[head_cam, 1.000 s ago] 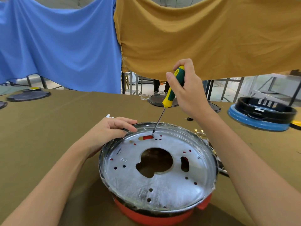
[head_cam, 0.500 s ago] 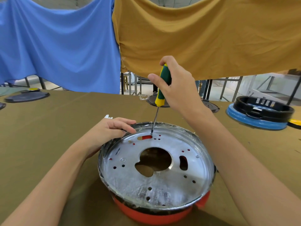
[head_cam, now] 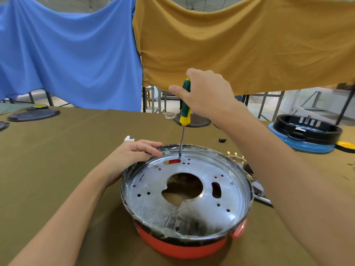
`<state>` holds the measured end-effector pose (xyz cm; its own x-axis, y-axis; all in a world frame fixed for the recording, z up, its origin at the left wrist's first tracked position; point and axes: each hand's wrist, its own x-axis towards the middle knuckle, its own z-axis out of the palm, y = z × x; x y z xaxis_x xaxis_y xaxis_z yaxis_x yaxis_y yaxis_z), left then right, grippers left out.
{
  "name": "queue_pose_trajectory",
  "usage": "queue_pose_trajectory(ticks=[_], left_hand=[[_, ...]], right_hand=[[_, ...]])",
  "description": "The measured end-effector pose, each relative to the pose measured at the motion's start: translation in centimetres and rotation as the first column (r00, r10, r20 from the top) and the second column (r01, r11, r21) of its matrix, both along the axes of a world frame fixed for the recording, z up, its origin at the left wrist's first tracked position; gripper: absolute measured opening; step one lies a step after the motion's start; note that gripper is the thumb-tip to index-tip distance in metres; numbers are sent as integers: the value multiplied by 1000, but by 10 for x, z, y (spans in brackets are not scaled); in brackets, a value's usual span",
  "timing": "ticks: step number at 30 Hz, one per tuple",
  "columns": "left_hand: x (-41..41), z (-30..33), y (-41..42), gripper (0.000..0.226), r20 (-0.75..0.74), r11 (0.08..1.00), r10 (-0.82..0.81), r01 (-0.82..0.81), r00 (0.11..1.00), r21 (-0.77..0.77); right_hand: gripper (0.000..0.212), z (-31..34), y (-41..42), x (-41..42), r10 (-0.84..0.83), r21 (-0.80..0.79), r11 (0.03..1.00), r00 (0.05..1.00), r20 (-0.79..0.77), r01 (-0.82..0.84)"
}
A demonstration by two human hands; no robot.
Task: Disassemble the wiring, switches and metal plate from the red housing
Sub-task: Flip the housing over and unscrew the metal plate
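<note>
One metal plate (head_cam: 192,204), shiny, many-holed, seated in red housing (head_cam: 184,246).

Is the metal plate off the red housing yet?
Still on: metal plate sits inside the red housing, screwdriver tip at its far edge.

Support: large table under olive-brown cloth (head_cam: 63,154).
Near centre: round red plastic housing (head_cam: 184,248) sits on cloth, shiny perforated metal plate (head_cam: 192,208) on top.
Far left: flat dark oval lid (head_cam: 33,114).
Far centre: dark round disc (head_cam: 197,120).
Far right: black ring on blue round base (head_cam: 305,131).
Small black part (head_cam: 222,140) near centre.
Brass-tipped wiring (head_cam: 244,164) just right of housing.
</note>
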<state>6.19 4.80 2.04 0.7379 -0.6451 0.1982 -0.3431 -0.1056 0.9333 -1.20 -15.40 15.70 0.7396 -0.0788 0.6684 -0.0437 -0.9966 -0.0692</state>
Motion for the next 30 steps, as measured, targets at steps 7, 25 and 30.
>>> queue_pose_trajectory(ticks=[7,25,30], left_hand=[[-1,0,-1,39,-31,1000,3,-4,1000,-22],[2,-5,0,40,-11,1000,5,-5,1000,-18],[3,-4,1,39,-18,1000,4,-4,1000,-7]], right_hand=[[46,18,9,12,-162,-181,973,982,-101,142],[3,48,-9,8,336,270,938,755,-562,-216],[16,45,-15,7,217,268,960,809,-547,-76]])
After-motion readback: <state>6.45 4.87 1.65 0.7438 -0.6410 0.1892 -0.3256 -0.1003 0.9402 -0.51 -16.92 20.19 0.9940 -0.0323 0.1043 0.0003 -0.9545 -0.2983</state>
